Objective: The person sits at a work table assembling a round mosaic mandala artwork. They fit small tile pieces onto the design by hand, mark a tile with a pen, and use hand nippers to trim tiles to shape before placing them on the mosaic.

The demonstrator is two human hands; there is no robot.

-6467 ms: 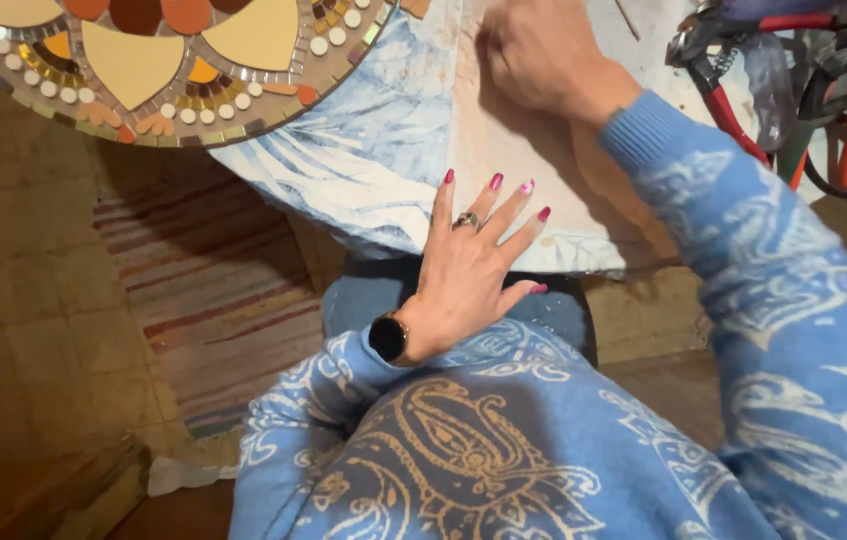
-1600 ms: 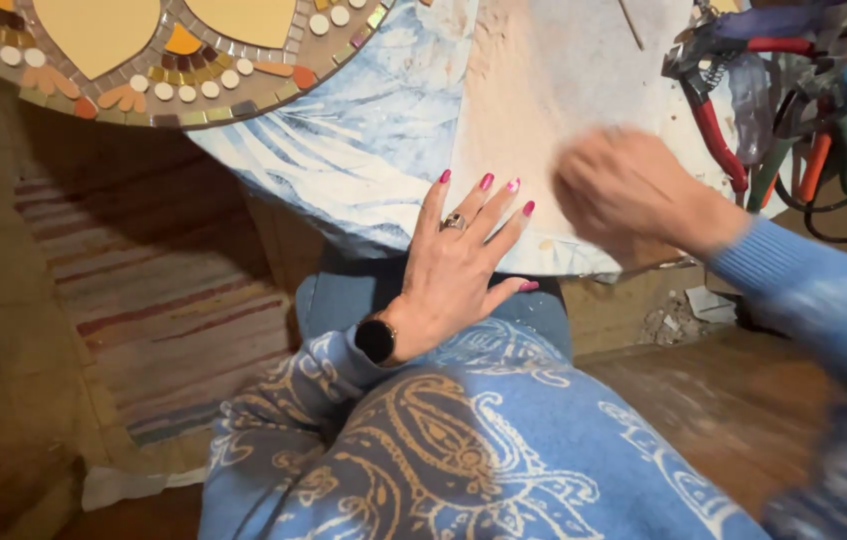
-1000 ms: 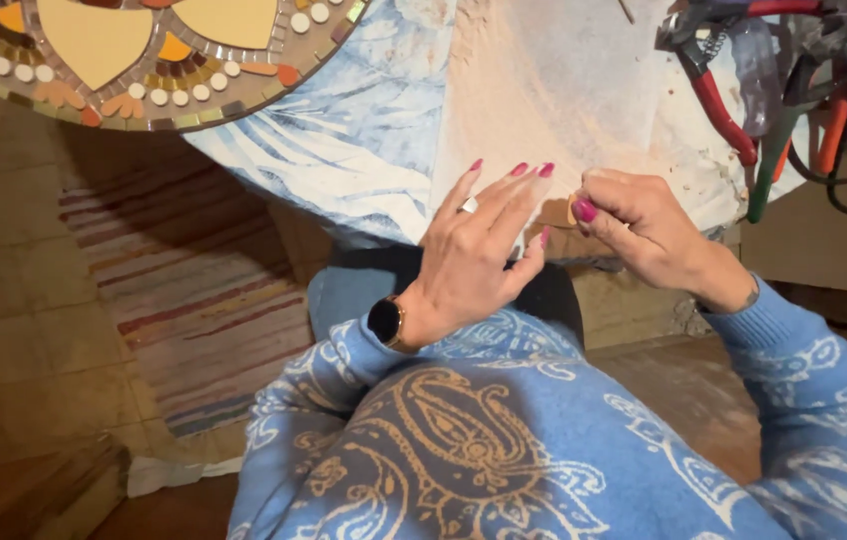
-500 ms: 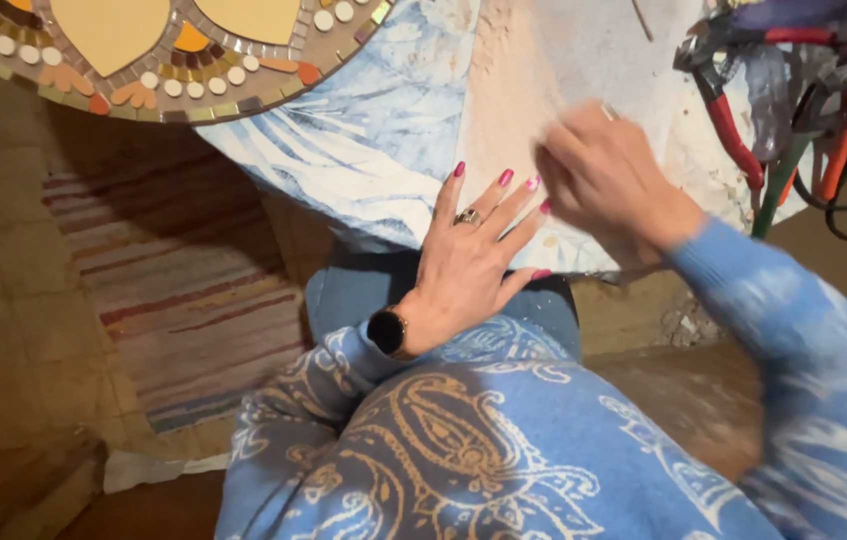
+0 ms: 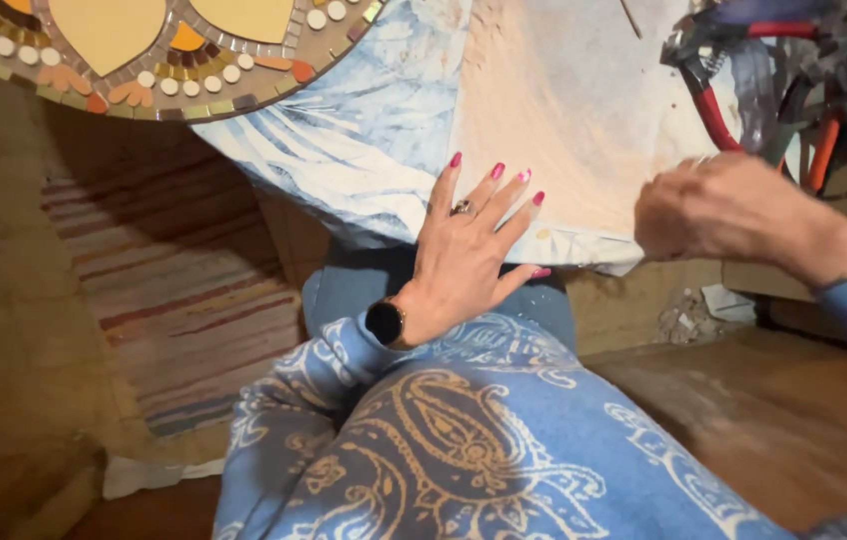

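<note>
Cloth [image 5: 384, 130], blue-and-white on one side and pale and dusty-looking on the other, covers the table and hangs over its near edge above the person's lap. It looks thin, soft and light, likely to wrinkle or slide if pushed; a flat palm would pin it, and the hanging edge seems the easiest place to pinch it. Left hand [image 5: 464, 255] lies flat on the cloth at the table edge, fingers spread and straight, gripping nothing; a ring sits on one finger and a dark watch [image 5: 385, 322] on the wrist. Right hand [image 5: 719, 205] hovers over the pale part near the edge, blurred, fingers curled inward; whether they pinch anything cannot be told. A round mosaic piece [image 5: 164, 60] with cream petals and small white dots rests at the far left, cut off by the frame and probably heavy and brittle. Tools with red and orange handles [image 5: 744, 90] crowd the right corner, tangled and partly out of view. The table itself is hidden beneath the cloth.
</note>
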